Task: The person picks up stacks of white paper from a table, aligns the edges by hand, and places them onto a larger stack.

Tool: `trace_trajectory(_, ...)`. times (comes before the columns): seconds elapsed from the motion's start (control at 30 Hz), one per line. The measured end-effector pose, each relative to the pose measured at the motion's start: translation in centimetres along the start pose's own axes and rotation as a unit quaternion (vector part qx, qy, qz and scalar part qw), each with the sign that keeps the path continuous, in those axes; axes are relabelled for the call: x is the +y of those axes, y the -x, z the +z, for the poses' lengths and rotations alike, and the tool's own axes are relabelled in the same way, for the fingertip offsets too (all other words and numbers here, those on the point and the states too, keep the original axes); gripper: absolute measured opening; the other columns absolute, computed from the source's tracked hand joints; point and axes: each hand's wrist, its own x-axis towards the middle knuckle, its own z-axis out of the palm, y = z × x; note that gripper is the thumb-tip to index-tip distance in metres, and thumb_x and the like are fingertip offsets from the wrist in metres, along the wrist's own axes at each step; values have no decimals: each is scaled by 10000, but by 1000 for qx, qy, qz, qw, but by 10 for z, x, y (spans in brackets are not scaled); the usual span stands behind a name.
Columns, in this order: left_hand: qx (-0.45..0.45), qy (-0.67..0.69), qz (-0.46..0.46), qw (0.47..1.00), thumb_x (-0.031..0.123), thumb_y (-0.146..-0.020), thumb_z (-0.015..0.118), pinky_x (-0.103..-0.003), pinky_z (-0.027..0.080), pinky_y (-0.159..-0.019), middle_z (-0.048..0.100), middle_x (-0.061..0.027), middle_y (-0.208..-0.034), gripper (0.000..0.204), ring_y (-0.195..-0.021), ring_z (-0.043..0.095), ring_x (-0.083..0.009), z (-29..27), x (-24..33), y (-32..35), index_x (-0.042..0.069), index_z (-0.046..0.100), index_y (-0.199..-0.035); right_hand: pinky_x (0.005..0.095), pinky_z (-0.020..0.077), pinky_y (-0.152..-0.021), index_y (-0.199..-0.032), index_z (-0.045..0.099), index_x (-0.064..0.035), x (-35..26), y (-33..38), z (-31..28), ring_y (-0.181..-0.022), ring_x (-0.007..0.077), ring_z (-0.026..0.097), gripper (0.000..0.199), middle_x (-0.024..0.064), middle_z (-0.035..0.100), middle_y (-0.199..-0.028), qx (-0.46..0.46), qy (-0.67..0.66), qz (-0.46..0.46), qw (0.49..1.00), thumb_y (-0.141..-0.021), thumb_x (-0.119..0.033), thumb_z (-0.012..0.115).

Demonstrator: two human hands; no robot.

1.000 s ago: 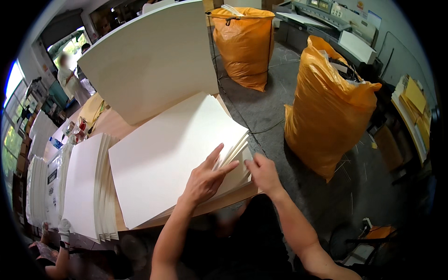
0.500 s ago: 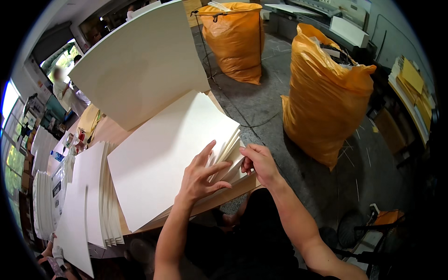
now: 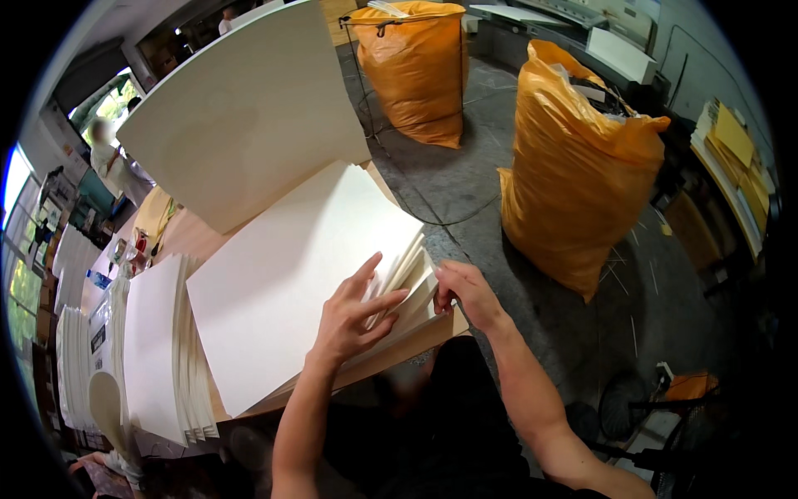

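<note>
A stack of large white sheets [image 3: 274, 258] lies slanted across the table in front of me, its near right corner fanned into several layers. My left hand [image 3: 347, 316] rests at that corner with its fingers apart. Its index finger lies on the top sheet, while other fingers reach along the fanned edges. To its right, my right hand [image 3: 470, 293] is closed in a pinch at the edge of a lower white sheet [image 3: 422, 293]. Its fingertips are partly hidden.
A tall white board [image 3: 249, 116] stands behind the stack. More white sheets [image 3: 154, 341] lie to the left, beside another person's gloved hand [image 3: 123, 466] and a curled sheet [image 3: 106, 403]. Two orange sacks [image 3: 411, 75] [image 3: 582, 175] stand on the floor beyond the table [image 3: 399, 353].
My right hand has shifted slightly right, and my left thumb has drawn in toward the fingers. At lower left, the other person's large sheet has gone from flat to curled.
</note>
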Motion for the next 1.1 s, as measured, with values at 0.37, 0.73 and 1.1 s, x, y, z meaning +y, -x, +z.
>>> trace_trajectory(0.37, 21, -75, 51, 996, 184, -741, 842, -449, 580, -963, 327, -168, -1653, 390, -1429, 467, -402, 7, -6, 1, 325, 758, -1094, 261, 450, -517, -729, 608, -76, 11, -6, 7, -570, 150, 638, 316, 39, 608, -619, 28, -107, 60, 992, -1021, -197, 594)
trace_trajectory(0.73, 38, -42, 33, 998, 323, -634, 957, -428, 607, -911, 406, -144, -1612, 546, -1349, 558, -354, 6, -1, -2, 394, 768, -1142, 254, 464, -556, -755, 602, -79, 4, -7, 6, -602, 135, 651, 330, 36, 639, -669, 3, -62, 43, 997, -1036, -252, 605)
trace_trajectory(1.1, 29, -21, 39, 999, 238, -688, 926, -423, 605, -924, 432, -120, -1603, 593, -1396, 520, -349, 4, -2, -2, 436, 748, -1218, 266, 484, -599, -774, 612, -65, 4, 4, -13, -648, 145, 648, 357, 57, 644, -692, -34, -38, 25, 998, -1040, -300, 572)
